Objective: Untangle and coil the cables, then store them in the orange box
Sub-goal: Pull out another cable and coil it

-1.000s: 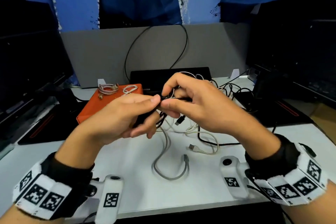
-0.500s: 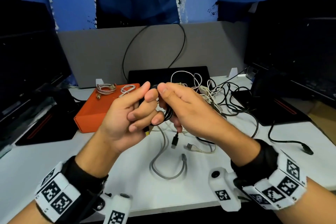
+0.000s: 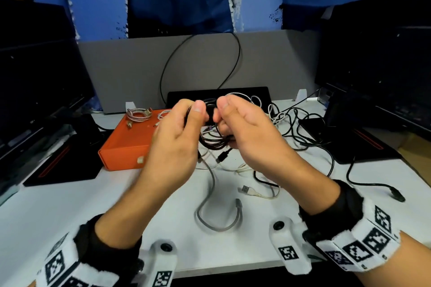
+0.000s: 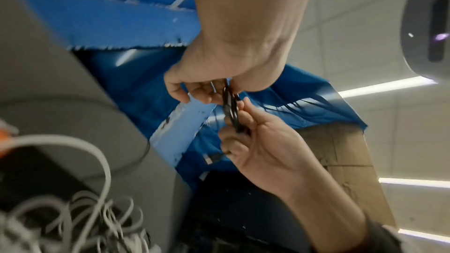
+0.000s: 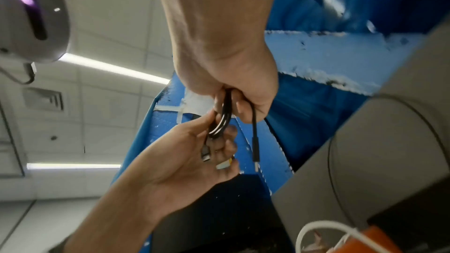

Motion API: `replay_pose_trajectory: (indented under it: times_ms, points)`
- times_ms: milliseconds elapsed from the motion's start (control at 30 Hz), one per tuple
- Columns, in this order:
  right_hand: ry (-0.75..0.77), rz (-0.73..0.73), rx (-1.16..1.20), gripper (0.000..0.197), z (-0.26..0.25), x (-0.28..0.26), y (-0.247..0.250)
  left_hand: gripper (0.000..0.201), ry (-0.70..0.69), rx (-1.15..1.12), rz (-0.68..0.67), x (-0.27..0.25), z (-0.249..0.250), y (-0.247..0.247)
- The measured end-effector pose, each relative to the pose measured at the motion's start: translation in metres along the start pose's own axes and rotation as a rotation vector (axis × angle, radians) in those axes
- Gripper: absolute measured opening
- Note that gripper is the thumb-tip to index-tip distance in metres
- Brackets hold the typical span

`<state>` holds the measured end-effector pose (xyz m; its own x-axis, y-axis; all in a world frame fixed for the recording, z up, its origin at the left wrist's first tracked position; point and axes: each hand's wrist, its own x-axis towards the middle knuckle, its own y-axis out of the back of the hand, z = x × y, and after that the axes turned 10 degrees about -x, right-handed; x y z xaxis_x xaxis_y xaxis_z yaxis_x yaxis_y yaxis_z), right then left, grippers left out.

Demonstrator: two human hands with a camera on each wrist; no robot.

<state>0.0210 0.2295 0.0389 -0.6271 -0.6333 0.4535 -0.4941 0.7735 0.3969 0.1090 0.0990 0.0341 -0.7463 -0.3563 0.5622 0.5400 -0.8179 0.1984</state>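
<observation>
Both my hands pinch one black cable (image 3: pixel 213 140), wound into a small coil: left hand (image 3: pixel 177 137) on one side, right hand (image 3: pixel 242 135) on the other, raised over the table (image 3: pixel 70 205). One plug (image 3: pixel 222 157) dangles loose below the coil. If either pinch slackens, I expect the loops to spring open, and that plug could snag the tangled pile (image 3: pixel 279 121) underneath. The orange box (image 3: pixel 126 144) sits closed at my left, two coiled cables (image 3: pixel 138 114) resting on its lid.
</observation>
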Motion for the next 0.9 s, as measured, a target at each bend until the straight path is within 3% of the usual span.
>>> replay_pose_trajectory:
  times_ms: [67,167,233,433,567,633,767,833,900]
  points:
    - [0.057,-0.019,-0.186,0.036,0.0,0.001,0.009,0.027,-0.082,0.181,-0.073,-0.001,-0.002,0.005]
    - [0.075,-0.099,-0.298,0.037,0.001,0.003,0.018,0.026,-0.091,0.32,-0.243,-0.001,-0.001,0.006]
    - [0.034,-0.129,-0.15,0.036,0.002,0.004,0.018,0.028,-0.105,0.294,-0.246,0.002,-0.002,0.008]
    - [-0.063,-0.182,0.37,0.039,0.0,0.002,0.003,0.03,-0.115,0.174,-0.054,0.008,-0.004,0.009]
    - [-0.129,-0.134,0.505,0.037,0.001,-0.001,-0.011,0.032,-0.071,0.197,-0.016,0.009,-0.006,0.009]
    - [-0.137,-0.109,0.413,0.036,0.0,-0.001,-0.011,0.032,-0.085,0.31,-0.018,0.011,-0.008,0.013]
    - [-0.022,-0.044,-0.035,0.038,-0.002,-0.002,-0.006,0.034,-0.09,0.475,-0.058,0.01,-0.007,0.018]
    - [0.013,-0.043,-0.11,0.039,-0.001,-0.001,-0.002,0.035,-0.014,0.391,-0.156,0.013,-0.004,0.019]
    - [0.022,-0.037,-0.129,0.039,0.0,0.001,0.003,0.034,0.13,0.17,-0.291,0.018,-0.001,0.026]
